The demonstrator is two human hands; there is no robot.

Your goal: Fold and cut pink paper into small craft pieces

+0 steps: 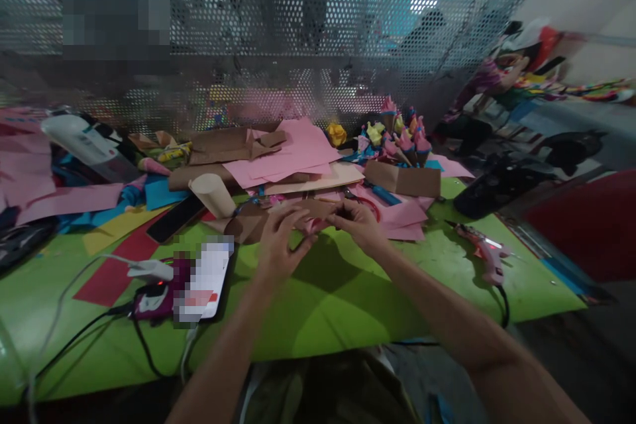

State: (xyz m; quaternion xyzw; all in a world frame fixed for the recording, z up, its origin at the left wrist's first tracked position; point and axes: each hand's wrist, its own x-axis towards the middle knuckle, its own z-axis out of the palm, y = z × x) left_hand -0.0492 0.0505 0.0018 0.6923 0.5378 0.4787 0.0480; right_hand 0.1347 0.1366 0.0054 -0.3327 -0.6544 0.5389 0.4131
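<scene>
Both my hands meet over the middle of the green table (348,305). My left hand (279,240) and my right hand (358,224) pinch a folded piece of brown paper (315,210) between them, with a bit of pink paper showing at its lower edge. The fingers of both hands are curled on the paper. Behind it lies a heap of pink and brown paper sheets (293,149). A rolled beige paper cone (213,195) lies to the left of my hands.
A phone (206,281) with cables lies front left, and a dark phone (175,218) sits behind it. A pink glue gun (484,253) rests at the right. Several small paper ice-cream cones (405,136) stand at the back beside a brown box (405,179). A perforated metal screen (298,33) closes the back.
</scene>
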